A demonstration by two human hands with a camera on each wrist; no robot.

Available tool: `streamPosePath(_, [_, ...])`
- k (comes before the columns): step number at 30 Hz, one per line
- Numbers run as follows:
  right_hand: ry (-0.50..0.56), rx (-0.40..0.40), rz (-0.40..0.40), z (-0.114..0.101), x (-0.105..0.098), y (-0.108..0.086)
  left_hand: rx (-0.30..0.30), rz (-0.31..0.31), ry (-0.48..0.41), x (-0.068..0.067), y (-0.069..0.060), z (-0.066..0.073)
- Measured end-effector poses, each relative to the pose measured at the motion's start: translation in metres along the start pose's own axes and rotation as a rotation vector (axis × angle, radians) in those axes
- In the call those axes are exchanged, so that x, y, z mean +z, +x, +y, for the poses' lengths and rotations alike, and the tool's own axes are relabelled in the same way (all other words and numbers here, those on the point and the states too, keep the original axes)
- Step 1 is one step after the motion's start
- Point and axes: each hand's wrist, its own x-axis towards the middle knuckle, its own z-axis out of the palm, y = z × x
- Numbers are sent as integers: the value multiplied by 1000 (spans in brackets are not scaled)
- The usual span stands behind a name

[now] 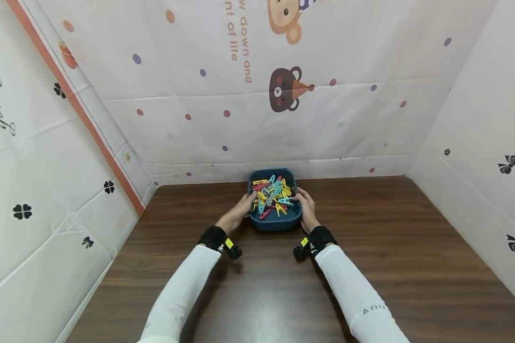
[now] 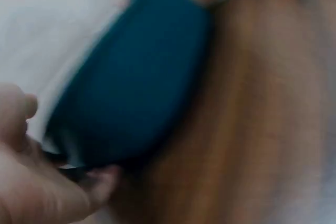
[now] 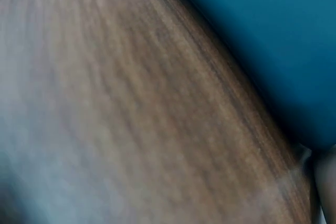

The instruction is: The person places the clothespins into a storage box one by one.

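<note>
A dark teal plastic basket is at the far side of the table, holding a heap of clothespins in yellow, pink, light blue and grey. My left hand grips its left side, thumb over the rim. On the opposite side my right hand holds the basket, thumb at the rim. The left wrist view is blurred and shows the basket's outer wall with the left hand at its end. In the right wrist view the basket fills the upper right; only a sliver of hand shows.
A brown wood-grain table lies beneath. Right behind the basket rises a white printed cloth wall. Similar cloth walls stand on the left and right. Each wrist wears a black strap with a small camera.
</note>
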Motion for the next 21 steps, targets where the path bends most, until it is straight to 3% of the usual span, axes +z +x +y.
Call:
streamPosePath(4, [-5, 26, 3, 1, -1, -3, -24, 63, 10, 15, 6, -15])
streamPosePath(7, [-21, 59, -11, -6, -9, -3, -14, 65, -16, 21, 9, -19])
streamPosePath(11, [-56, 134, -199, -32, -44, -2, 2, 28, -31, 25, 12, -21])
streamPosePath(13, [-135, 159, -327, -50, -69, -3, 6, 22, -38, 26, 11, -23])
streamPosePath(15, [-259, 150, -406, -71, -93, -5, 7, 22, -43, 27, 10, -25])
streamPosePath(18, [-493, 107, -427, -105, -118, -7, 13, 15, -51, 29, 7, -28])
streamPosePath(21, [-725, 26, -390, -134, -121, -10, 21, 0, -78, 28, 5, -31])
